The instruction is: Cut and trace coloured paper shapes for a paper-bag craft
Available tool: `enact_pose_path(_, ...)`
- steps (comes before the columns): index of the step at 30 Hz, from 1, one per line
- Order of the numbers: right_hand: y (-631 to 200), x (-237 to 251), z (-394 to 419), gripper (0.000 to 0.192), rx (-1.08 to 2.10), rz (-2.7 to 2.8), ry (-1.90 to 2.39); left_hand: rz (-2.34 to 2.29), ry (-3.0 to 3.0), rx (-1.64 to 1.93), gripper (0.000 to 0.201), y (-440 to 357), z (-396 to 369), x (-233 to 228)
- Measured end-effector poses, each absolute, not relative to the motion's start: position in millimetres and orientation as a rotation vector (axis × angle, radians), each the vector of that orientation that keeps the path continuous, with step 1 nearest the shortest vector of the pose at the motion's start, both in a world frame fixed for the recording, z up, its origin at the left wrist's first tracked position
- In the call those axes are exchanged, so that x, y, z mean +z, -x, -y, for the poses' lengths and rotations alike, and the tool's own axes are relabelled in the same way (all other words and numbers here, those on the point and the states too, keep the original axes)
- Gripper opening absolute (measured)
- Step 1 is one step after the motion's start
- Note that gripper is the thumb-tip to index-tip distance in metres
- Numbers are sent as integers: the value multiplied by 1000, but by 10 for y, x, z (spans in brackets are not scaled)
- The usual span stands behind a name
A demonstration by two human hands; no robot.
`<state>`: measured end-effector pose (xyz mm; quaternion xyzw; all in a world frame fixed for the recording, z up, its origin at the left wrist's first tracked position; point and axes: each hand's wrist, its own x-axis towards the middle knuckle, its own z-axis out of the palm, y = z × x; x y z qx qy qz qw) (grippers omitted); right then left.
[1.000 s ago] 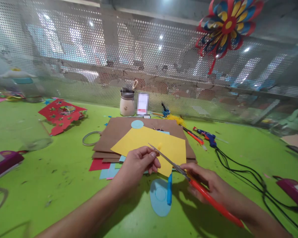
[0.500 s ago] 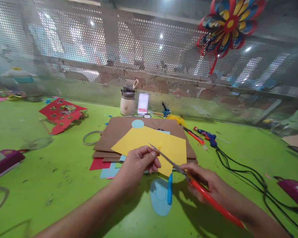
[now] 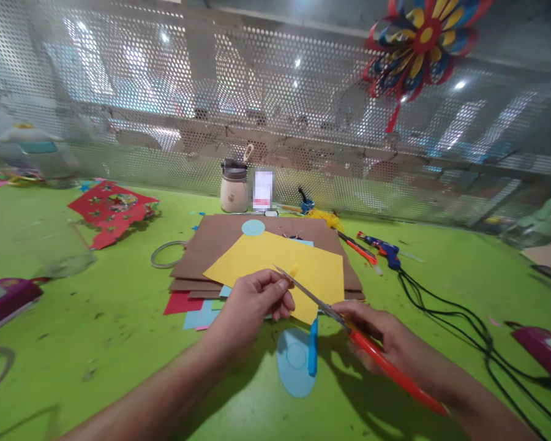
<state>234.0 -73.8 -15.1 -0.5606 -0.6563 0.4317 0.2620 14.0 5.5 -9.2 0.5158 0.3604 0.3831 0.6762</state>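
Observation:
My left hand (image 3: 262, 300) is closed in a pinch on a small yellow paper piece (image 3: 294, 270), mostly hidden by the fingers. In my right hand (image 3: 371, 327) is a pair of scissors (image 3: 395, 378) with long red handles. Its blades point up and left, their tips beside my left fingertips and the piece; they look nearly closed. Below both hands, a yellow sheet (image 3: 261, 257) lies on stacked brown cardboard (image 3: 211, 242). Nearer to me is a light-blue paper oval (image 3: 294, 383) with a circle marked on it, and a blue pen-like tool (image 3: 313, 349) lies over its right edge.
Red paper with star cut-outs (image 3: 108, 211) and a tape roll (image 3: 153, 260) lie left. Behind the cardboard stand a jar (image 3: 234, 191) and a lit phone (image 3: 263, 188). At right are an orange cutter (image 3: 362, 252) and a blue glue gun (image 3: 386, 250) with black cable.
The whole view has shifted slightly. Both hands, the scissors and the yellow piece keep nearly the same pose.

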Motion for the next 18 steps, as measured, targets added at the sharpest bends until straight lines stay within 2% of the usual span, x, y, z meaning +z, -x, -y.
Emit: enact_pose_path(18, -2364, -174, 757, 52, 1316, 1663, 1516, -838, -1107, 808, 19, -149, -59, -93)
